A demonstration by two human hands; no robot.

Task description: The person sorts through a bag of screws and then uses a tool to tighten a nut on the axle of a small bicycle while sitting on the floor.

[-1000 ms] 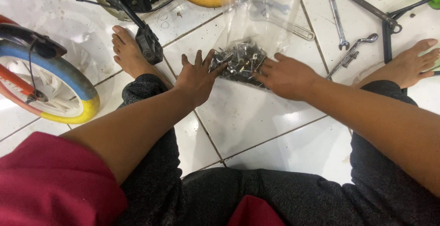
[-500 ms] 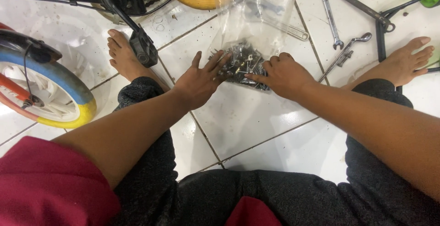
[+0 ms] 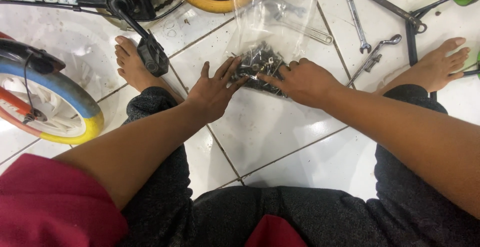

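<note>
Left hand [image 3: 212, 94] flat, fingers spread, tips touching the clear bag [image 3: 272, 32] of small hardware [image 3: 260, 67]; right hand [image 3: 302, 81] pressed on the same heap, grasping nothing. Step judged: sorting through the plastic (2 hands). Next needs a pinch on 1 piece. Open tile toward the knees; pedal [image 3: 152, 56] near left, wrenches [image 3: 357, 17] right.

Head-worn view, steeply down, close

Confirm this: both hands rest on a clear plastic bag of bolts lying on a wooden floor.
Not wooden. The head view shows both the left hand and right hand on the clear plastic bag of bolts, which lies on a white tiled floor.
</note>
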